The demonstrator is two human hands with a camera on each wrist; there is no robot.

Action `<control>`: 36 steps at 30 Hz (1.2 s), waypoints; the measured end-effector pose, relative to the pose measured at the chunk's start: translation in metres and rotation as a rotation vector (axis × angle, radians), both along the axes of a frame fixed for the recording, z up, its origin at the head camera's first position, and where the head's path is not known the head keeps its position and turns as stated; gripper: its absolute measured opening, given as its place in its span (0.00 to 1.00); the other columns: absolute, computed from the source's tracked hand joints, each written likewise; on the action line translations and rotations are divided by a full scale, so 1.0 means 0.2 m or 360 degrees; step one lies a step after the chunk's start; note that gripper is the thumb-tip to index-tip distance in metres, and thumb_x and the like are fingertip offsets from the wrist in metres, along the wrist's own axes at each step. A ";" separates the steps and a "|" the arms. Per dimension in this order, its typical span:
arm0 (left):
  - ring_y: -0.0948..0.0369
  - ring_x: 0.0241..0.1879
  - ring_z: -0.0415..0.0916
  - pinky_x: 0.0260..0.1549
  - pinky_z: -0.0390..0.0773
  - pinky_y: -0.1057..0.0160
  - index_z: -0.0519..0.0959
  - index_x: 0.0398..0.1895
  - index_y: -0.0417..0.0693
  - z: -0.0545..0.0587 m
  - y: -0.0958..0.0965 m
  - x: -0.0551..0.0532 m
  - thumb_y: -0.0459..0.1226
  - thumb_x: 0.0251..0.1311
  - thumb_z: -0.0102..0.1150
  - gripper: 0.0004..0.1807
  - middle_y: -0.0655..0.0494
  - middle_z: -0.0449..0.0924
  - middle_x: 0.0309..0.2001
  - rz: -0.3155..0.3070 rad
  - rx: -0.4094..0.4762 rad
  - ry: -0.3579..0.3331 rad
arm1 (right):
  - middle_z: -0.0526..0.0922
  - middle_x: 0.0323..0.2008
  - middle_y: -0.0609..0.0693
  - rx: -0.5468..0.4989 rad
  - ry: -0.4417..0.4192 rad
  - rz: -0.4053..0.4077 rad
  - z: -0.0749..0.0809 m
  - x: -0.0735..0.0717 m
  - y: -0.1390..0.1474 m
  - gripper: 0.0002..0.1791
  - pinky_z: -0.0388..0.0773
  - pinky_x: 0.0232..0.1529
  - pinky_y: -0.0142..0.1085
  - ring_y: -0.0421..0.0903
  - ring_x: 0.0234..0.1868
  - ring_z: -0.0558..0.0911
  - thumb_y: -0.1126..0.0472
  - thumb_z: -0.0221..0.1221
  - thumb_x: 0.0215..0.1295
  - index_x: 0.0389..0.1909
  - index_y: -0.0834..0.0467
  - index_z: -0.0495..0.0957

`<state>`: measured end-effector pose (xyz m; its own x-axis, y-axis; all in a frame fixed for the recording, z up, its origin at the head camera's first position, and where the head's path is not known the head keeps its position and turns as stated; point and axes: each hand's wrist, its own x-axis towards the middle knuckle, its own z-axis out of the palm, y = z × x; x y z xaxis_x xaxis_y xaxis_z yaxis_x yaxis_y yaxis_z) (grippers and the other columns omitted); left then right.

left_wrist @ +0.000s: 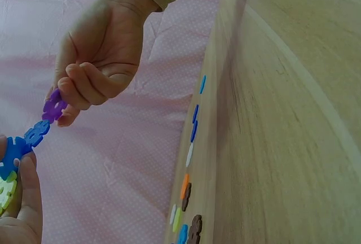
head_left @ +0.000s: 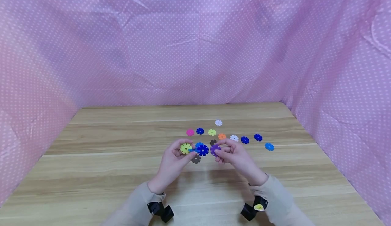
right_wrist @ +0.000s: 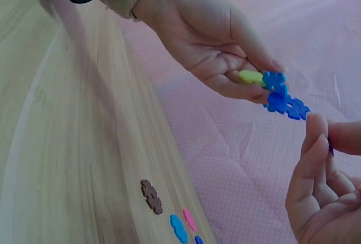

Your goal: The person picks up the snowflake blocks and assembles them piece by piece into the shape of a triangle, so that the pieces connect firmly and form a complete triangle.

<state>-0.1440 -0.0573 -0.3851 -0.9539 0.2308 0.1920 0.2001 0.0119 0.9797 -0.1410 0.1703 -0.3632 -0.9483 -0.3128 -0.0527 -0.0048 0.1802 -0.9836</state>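
Note:
My left hand (head_left: 171,162) pinches a small chain of notched plastic discs. In it, a yellow-green disc (head_left: 185,148) joins a light blue disc (right_wrist: 274,80), and a dark blue disc (head_left: 203,150) sticks out toward the right. Between thumb and fingers, my right hand (head_left: 239,158) holds a purple disc (left_wrist: 54,106). The purple disc's edge is right at the dark blue disc's rim in the left wrist view. Both hands are raised above the wooden table (head_left: 100,158), facing each other. In the right wrist view, fingers mostly hide the purple disc.
Several loose discs lie flat beyond the hands, among them pink (head_left: 190,132), orange (head_left: 221,136) and white (head_left: 218,122) ones. A brown disc (head_left: 196,159) lies below the chain. At far right is a light blue loose disc (head_left: 269,146). Pink dotted cloth (head_left: 195,49) surrounds the table.

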 end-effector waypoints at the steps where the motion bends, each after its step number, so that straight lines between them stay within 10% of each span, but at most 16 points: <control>1: 0.66 0.35 0.79 0.35 0.82 0.68 0.75 0.51 0.43 0.00 0.00 0.00 0.28 0.57 0.61 0.18 0.37 0.76 0.49 -0.0001 -0.0002 0.0001 | 0.83 0.26 0.43 -0.0005 0.0005 -0.0008 0.00 0.00 -0.01 0.18 0.83 0.36 0.34 0.40 0.28 0.81 0.62 0.56 0.66 0.51 0.70 0.70; 36: 0.53 0.47 0.81 0.44 0.81 0.67 0.77 0.51 0.41 -0.01 -0.01 0.02 0.26 0.58 0.59 0.16 0.44 0.78 0.51 -0.0147 -0.0145 0.0211 | 0.85 0.27 0.45 -0.0079 0.0020 -0.0179 -0.03 0.02 -0.09 0.17 0.83 0.35 0.35 0.39 0.27 0.82 0.67 0.57 0.64 0.51 0.72 0.71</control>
